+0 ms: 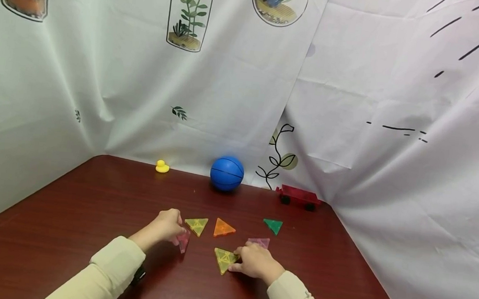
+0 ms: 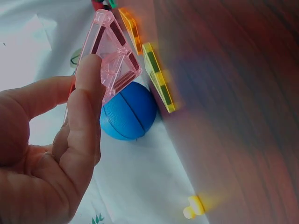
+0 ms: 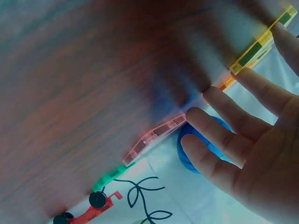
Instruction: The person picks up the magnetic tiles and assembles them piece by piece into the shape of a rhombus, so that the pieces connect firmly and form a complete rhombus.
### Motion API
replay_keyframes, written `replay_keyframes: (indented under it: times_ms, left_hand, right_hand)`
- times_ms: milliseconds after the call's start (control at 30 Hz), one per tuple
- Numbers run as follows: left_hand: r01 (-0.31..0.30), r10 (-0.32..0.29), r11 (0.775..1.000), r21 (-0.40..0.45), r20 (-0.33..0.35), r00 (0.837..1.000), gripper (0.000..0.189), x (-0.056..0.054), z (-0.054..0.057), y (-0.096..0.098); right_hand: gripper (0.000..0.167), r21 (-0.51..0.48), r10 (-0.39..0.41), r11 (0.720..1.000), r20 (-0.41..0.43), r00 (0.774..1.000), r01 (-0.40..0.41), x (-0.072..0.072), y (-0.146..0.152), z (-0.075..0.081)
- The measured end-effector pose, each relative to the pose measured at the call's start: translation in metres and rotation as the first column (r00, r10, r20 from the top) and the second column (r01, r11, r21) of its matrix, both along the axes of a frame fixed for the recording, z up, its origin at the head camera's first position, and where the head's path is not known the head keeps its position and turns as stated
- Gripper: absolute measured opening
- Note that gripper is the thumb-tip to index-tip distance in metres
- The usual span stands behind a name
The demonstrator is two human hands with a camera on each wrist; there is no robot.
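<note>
My left hand (image 1: pixel 167 224) pinches a translucent pink triangle magnetic tile (image 2: pixel 122 70) between thumb and fingers, holding it tilted up on edge. My right hand (image 1: pixel 256 261) reaches low over the table, its thumb and index finger at two sides of a yellow triangle tile (image 1: pixel 223 259) lying flat. The other right fingers (image 3: pixel 219 140) are spread, near a purple-pink triangle tile (image 1: pixel 260 242) that the hand partly covers in the head view. Just beyond the hands, a second yellow triangle tile (image 1: pixel 196 225) and an orange triangle tile (image 1: pixel 224 228) lie side by side.
A green triangle tile (image 1: pixel 273 226) lies farther right on the dark red-brown table (image 1: pixel 100 203). Along the back edge stand a yellow rubber duck (image 1: pixel 162 166), a blue ball (image 1: pixel 226 173) and a red wheeled car base (image 1: pixel 299 195). White printed cloth (image 1: pixel 237 86) hangs behind and at the sides.
</note>
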State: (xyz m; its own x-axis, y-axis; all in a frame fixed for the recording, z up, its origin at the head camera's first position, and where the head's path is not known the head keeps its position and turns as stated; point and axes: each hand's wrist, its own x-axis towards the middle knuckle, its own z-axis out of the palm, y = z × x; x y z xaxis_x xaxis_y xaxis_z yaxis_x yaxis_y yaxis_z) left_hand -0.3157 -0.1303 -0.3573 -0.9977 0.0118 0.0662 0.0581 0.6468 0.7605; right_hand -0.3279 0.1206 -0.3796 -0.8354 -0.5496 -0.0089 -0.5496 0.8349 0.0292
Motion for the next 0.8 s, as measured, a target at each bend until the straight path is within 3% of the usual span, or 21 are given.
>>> replay_keyframes:
  times_ms: [367,800]
  left_hand:
    - [0.042,-0.042,0.999,-0.033,-0.003,0.999,0.017,0.003,0.000,0.016]
    - [0.099,-0.099,0.995,-0.006,-0.017,0.995,0.020,0.007,-0.006,0.034]
  right_hand:
    - [0.043,-0.006,-0.007,1.000,0.001,1.000,0.007,-0.001,0.000,-0.001]
    - [0.044,-0.007,-0.013,1.000,0.012,1.000,0.013,0.000,0.000,-0.002]
